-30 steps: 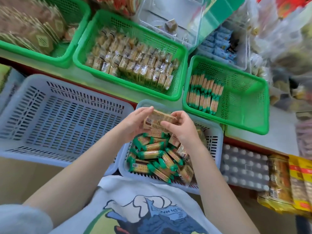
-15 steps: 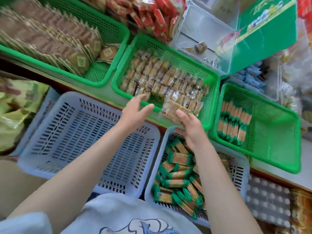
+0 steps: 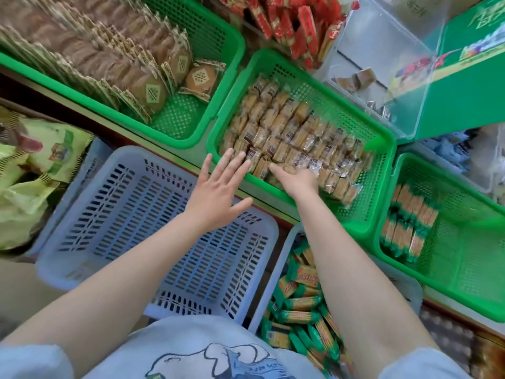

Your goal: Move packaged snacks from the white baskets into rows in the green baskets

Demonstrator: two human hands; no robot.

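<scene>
Snacks in clear wrappers (image 3: 289,132) sit in rows in the middle green basket (image 3: 379,138). They are tan and brown, and they fill most of the basket floor.

The right hand (image 3: 296,179) is low inside this basket, at the near edge of the rows. It rests on some snacks there. Its fingers point down among the packs, and I cannot tell if they grip one.

The left hand (image 3: 218,187) is wide, with its fingers spread out flat. It holds nothing. Its fingertips (image 3: 240,157) reach the near left corner of the middle green basket and touch the first packs there. The palm is above the rim of the big white basket (image 3: 65,258).

Beside that one, under the right arm, is a second white basket (image 3: 269,272). It holds a loose heap of green and yellow snack bars (image 3: 300,299).

On the right, another green basket (image 3: 464,269) has two short rows of the same kind of bars (image 3: 410,222) at its left side.

At the far left, a third green basket (image 3: 216,86) is packed with flat brown packs (image 3: 109,58) standing on edge. Red packs (image 3: 287,23) lie behind the baskets, and a clear box (image 3: 382,64) stands at the back right. Soft green bags (image 3: 41,170) are at the left edge.
</scene>
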